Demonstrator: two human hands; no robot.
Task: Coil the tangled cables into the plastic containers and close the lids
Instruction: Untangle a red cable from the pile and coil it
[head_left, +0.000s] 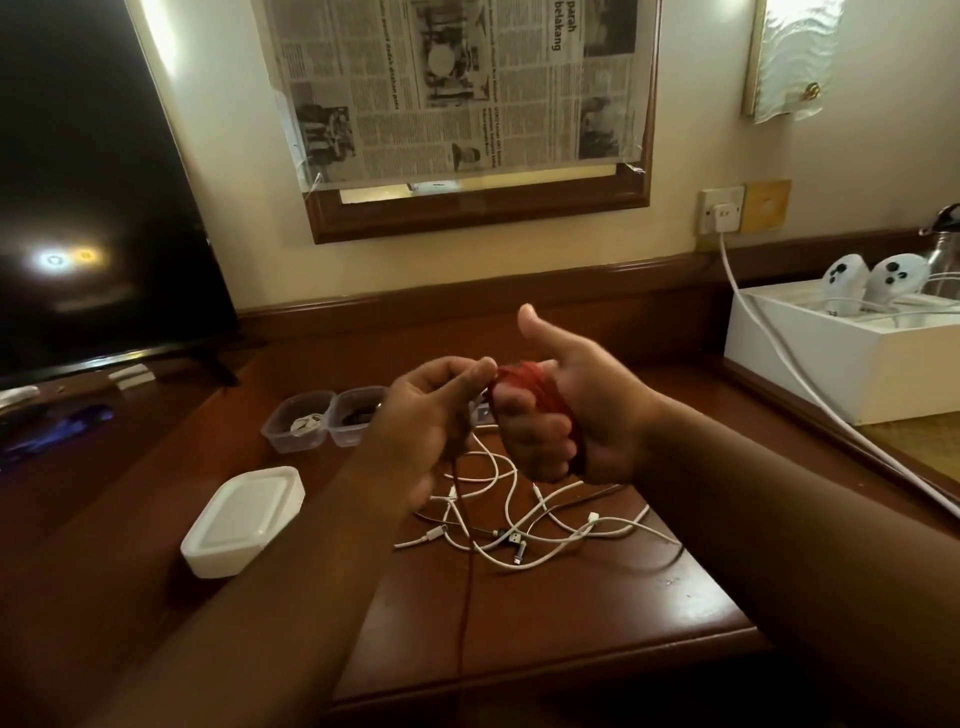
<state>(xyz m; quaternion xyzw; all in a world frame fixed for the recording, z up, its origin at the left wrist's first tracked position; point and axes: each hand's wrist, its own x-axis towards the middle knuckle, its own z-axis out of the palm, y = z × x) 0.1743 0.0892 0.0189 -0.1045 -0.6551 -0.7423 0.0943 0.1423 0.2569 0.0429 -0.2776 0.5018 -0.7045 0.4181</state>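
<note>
Right hand (566, 415) wrapped in red cable (530, 382), left hand (431, 415) pinching its strand

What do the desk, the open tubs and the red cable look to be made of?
Desk: glossy varnished wood or veneer, going by its reddish-brown sheen.
Open tubs: clear, thin plastic; contents show through.
Red cable: seemingly matte, possibly braided; too blurred to be sure. It is wound round the right hand.

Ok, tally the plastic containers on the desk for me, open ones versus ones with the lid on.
Open containers: 2
Lidded container: 1
Total: 3
</note>
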